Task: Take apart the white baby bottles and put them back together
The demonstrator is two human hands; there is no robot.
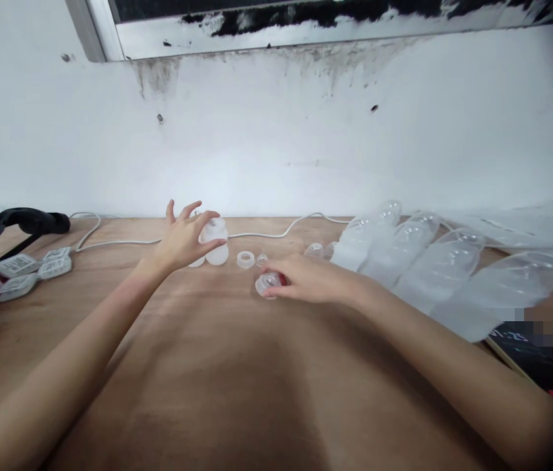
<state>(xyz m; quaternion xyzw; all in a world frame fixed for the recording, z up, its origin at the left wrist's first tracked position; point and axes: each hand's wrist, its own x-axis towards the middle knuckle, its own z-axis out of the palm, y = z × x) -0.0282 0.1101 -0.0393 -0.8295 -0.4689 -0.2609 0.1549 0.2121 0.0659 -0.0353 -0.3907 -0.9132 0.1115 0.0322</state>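
Observation:
My left hand (188,234) is over the left part of the wooden table, its fingers spread beside a frosted white bottle-like piece (217,252); whether they touch is unclear. My right hand (292,278) has its thumb and fingers around a small clear plastic piece (267,285) low over the table, with a bit of red showing by the fingers. Between the hands lie a translucent ring (246,260) and a small clear nipple-shaped piece (261,259).
Several clear, cone-like plastic pieces (414,255) lie at the right, near a dark screen (541,360). At the left are small labelled packs (54,266) and a black strap (36,221). A white cable (276,234) runs along the wall.

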